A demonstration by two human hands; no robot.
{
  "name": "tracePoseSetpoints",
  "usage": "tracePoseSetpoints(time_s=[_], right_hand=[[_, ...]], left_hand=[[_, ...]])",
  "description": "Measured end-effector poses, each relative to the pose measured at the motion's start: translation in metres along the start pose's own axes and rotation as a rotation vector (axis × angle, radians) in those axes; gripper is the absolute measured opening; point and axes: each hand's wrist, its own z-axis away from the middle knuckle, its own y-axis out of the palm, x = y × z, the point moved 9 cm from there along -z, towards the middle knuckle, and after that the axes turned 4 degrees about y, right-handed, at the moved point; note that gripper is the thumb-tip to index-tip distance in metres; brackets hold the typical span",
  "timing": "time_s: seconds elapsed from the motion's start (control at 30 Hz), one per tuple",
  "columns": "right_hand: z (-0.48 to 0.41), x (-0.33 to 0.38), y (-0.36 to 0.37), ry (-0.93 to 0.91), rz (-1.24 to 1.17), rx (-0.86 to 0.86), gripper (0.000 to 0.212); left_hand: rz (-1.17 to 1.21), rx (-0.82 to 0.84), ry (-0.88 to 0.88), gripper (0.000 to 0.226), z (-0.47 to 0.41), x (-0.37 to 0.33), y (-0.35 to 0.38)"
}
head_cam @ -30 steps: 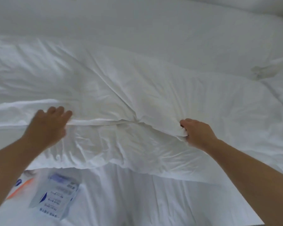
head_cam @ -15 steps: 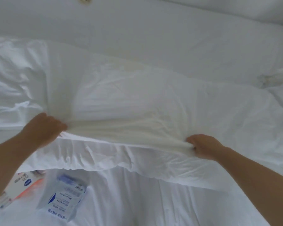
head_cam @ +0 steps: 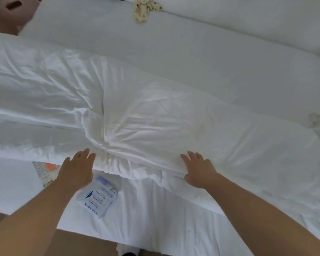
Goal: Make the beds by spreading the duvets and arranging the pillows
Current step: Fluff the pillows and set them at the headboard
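One duvet, two hands, one printed packet, one crumpled cloth.

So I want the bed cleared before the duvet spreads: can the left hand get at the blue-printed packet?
Probably yes: the packet lies uncovered on the sheet right by the left hand, which is open, just clear of the duvet edge.

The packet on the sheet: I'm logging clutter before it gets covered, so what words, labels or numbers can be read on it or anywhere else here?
Blue-and-white packet: rows of blue print and a blue logo, all too blurred to read.
Patterned orange item under the duvet edge: no legible text.
Nothing else bears writing.
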Motion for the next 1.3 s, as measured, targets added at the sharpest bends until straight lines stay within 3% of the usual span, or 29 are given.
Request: tracePoseSetpoints(time_s=[0.13, 0.33, 0.4, 0.5, 0.57, 0.63, 0.73, 0.8, 0.9, 0.97, 1.03, 1.13, 1.23, 1.3], right_hand=[[0.004, 0.091, -0.047, -0.158, -0.006, -0.087, 0.075], [-0.063, 0.222, -0.083, -0.207, -0.117, -0.221, 0.083], [-0.091, 0.264, -0.084, -0.198, -0.180, -0.247, 0.093], [-0.129, 0.312, -0.077, -0.158, -0.158, -0.293, 0.104], [-0.148, 0.321, -0.079, -0.077, -0.082, -0.371, 0.103], [-0.155, 0.318, -0.089, -0.040, -0.072, -0.460, 0.095], [-0.150, 0.331, -0.097, -0.184, -0.154, -0.440, 0.080], [-0.143, 0.345, -0.087, -0.249, -0.091, -0.335, 0.073], [-0.143, 0.356, -0.084, -0.196, 0.032, -0.348, 0.065], [-0.149, 0.376, -0.098, -0.200, 0.044, -0.403, 0.074], [-0.159, 0.413, -0.109, -0.310, 0.072, -0.420, 0.090], [-0.174, 0.476, -0.124, -0.446, 0.097, -0.455, 0.096], [-0.191, 0.516, -0.128, -0.441, 0.130, -0.460, 0.094], [-0.198, 0.528, -0.127, -0.411, 0.154, -0.452, 0.089]], left_hand=[[0.443, -0.064, -0.162, 0.053, 0.010, 0.047, -0.003], [1.507, -0.279, -0.558, 0.058, -0.060, 0.152, 0.017], [1.960, -0.313, -0.597, 0.057, -0.096, 0.179, 0.035], [2.362, -0.504, -0.622, 0.046, -0.133, 0.220, 0.054], [2.374, -0.680, -0.718, 0.034, -0.143, 0.247, 0.062], [2.213, -0.861, -0.797, 0.029, -0.139, 0.285, 0.056], [1.852, -1.064, -0.899, 0.032, -0.107, 0.358, 0.046], [1.672, -0.888, -0.843, 0.031, -0.099, 0.377, 0.051], [1.834, -0.525, -0.668, 0.019, -0.104, 0.360, 0.084], [2.045, -0.561, -0.755, 0.031, -0.097, 0.377, 0.096], [2.250, -0.667, -0.788, 0.028, -0.098, 0.403, 0.095], [2.479, -0.665, -0.629, 0.023, -0.113, 0.415, 0.083], [2.427, -0.507, -0.598, 0.026, -0.139, 0.410, 0.079], [2.243, -0.593, -0.747, 0.021, -0.143, 0.432, 0.077]])
